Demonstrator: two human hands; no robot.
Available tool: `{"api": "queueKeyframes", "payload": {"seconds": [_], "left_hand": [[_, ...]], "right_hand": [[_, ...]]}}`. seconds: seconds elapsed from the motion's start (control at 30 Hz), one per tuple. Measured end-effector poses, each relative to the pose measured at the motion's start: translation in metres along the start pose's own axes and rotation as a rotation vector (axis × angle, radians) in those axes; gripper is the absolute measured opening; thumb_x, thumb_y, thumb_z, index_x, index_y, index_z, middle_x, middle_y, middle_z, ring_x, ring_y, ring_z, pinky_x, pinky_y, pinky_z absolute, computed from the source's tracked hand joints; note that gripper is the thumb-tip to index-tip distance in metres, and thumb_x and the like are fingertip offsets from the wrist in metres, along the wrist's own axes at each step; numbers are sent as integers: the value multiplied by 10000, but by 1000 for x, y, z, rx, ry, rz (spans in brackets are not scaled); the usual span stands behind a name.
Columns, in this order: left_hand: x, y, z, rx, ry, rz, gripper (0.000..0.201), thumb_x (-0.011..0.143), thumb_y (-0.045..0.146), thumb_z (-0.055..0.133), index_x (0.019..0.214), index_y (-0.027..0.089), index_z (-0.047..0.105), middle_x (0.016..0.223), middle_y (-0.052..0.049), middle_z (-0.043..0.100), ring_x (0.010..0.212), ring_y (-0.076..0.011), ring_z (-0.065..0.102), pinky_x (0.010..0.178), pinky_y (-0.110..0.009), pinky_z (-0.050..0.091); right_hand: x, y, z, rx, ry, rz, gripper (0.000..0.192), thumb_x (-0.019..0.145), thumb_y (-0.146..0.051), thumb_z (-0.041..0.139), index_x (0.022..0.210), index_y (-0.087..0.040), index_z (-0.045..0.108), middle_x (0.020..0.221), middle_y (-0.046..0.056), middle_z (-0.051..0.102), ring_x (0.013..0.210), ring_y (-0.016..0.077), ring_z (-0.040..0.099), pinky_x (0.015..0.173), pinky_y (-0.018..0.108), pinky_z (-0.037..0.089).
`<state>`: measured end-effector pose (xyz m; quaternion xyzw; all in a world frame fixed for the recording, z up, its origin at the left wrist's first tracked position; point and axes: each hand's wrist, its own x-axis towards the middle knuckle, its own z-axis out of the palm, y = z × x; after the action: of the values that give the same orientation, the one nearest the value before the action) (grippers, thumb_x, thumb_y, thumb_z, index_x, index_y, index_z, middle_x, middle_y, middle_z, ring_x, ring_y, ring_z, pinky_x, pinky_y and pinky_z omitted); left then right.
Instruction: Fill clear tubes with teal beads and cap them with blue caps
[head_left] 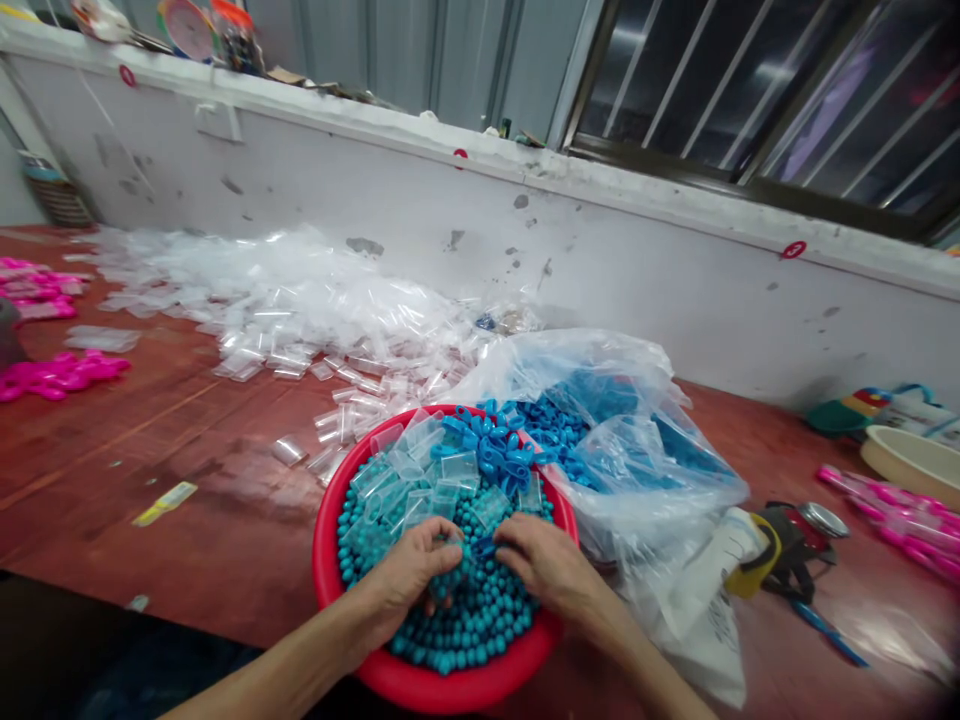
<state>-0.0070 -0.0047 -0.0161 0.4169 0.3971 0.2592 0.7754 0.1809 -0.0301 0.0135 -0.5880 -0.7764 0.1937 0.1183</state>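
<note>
Above the round red plastic basin [325, 570], one piece in each hand and plenty of loose stock around

Through the head view I see the basin standing on a reddish-brown tabletop [187, 420]. Rows of small round turquoise beads [454, 640] curve around inside it, and short clear plastic sleeves [459, 467] lie on top of them toward the far side.

The left hand [416, 568] is over the beads, thumb and fingers nearly closed on something small and turquoise; I cannot tell whether it is beads alone or beads with a clear piece. The right hand [546, 562] faces it, fingertips drawn together on a dark blue plastic piece [484, 548]. Whether the two held pieces touch, I cannot make out.

As for progress, I judge one item to be partway done, with far more left. A heap of bright blue looped plastic pieces [495, 445] sits at the basin's far edge, and a translucent plastic bag [622, 350] just beyond holds many more. A broad pile of clear plastic pieces [300, 300] spreads toward the white wall [285, 185]. Nothing in the basin strikes me as clearly finished: some sleeves look turquoise, but that may only be beads showing through.
</note>
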Motion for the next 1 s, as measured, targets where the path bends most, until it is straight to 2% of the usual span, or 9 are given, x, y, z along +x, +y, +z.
{"api": "queueKeyframes", "payload": {"seconds": [0.1,0.2,0.3,0.43,0.6,0.73,0.8,0.87,1.0], "left_hand": [[-1,5,0,-175,-46,-9,374,655,371,620,893,191,395,624,14,596,426,-84,539,317,-124,298],[-3,8,1,-224,-117,-23,364,684,361,605,917,198,378,689,-12,616,461,-112,577,330,-144,349],[-4,6,1,-168,-114,2,362,686,374,603,908,196,380,691,-15,615,430,-110,566,314,-147,342],[-2,4,1,-125,-1,68,384,666,402,614,893,182,397,667,1,599,409,-80,536,311,-128,303],[-3,4,2,-128,-36,82,378,665,388,620,900,189,400,673,4,607,425,-74,532,321,-124,285],[-7,7,3,-110,-70,97,379,662,388,624,902,193,405,656,0,617,426,-74,530,320,-119,268],[-8,7,4,-115,-78,99,386,655,390,629,900,192,406,655,-3,622,426,-75,533,321,-119,270],[-8,7,3,-134,-79,98,385,658,387,628,903,190,407,656,-4,623,425,-75,536,321,-120,272],[-5,6,2,-164,-125,103,347,685,377,611,907,193,417,674,-7,627,436,-81,550,326,-126,272]], "right_hand": [[11,5,-8,-323,169,62,162,827,-180,459,894,-204,605,864,43,588,829,176,516,728,274,342],[32,10,-10,-488,165,33,221,831,-160,446,984,-237,586,955,54,571,863,199,494,727,299,324],[46,12,-11,-598,137,47,229,839,-144,418,934,-242,603,969,63,560,867,220,477,685,306,314],[36,6,-9,-595,166,68,241,835,-126,416,981,-228,577,961,66,560,842,197,489,676,287,318],[9,-3,10,-593,69,-38,167,814,-214,499,962,-227,574,872,41,596,812,209,518,690,313,333],[8,1,8,-683,168,143,192,813,-118,449,891,-210,599,874,70,598,834,234,521,732,356,336],[10,0,4,-698,231,183,249,811,-81,422,951,-201,590,937,93,591,858,245,518,738,368,339],[10,-6,5,-656,202,108,247,812,-104,436,982,-212,580,955,88,591,853,247,522,715,364,352],[7,-17,21,-565,88,-13,189,816,-115,444,851,-210,604,849,63,609,817,241,536,711,369,369]]}}
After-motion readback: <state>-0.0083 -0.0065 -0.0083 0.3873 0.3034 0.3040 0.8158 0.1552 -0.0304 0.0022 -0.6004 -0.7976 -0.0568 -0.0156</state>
